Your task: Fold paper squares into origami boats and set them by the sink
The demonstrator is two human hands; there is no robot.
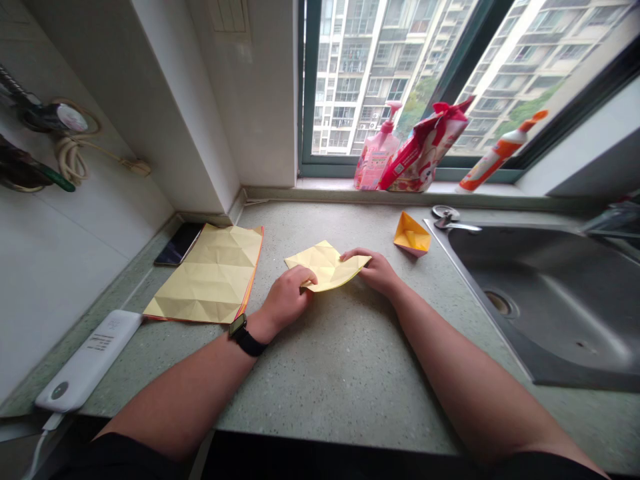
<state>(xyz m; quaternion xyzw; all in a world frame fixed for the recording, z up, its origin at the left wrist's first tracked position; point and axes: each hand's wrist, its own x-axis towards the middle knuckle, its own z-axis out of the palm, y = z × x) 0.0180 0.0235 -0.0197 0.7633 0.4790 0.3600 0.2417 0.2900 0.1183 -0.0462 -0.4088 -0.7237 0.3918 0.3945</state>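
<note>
Both hands grip a creased yellow sheet [327, 263]. The left hand [287, 297] is curled shut on its near corner, and the right hand [377, 270] pinches its right edge. The sheet lies left of the sink [480, 293], clear of its rim, with bare counter [340, 373] nearer the person. An orange folded piece [411, 235] sits just beside the sink's back-left corner, and a paper stack [213, 273] lies farther left. The print on the power bank [87, 363], far left, is unreadable.

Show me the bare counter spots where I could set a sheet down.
Bare: counter between the forearms toward the near edge; strip behind the folded paper up to the sill. Crowded: left corner with creased sheets, phone, power bank.
</note>
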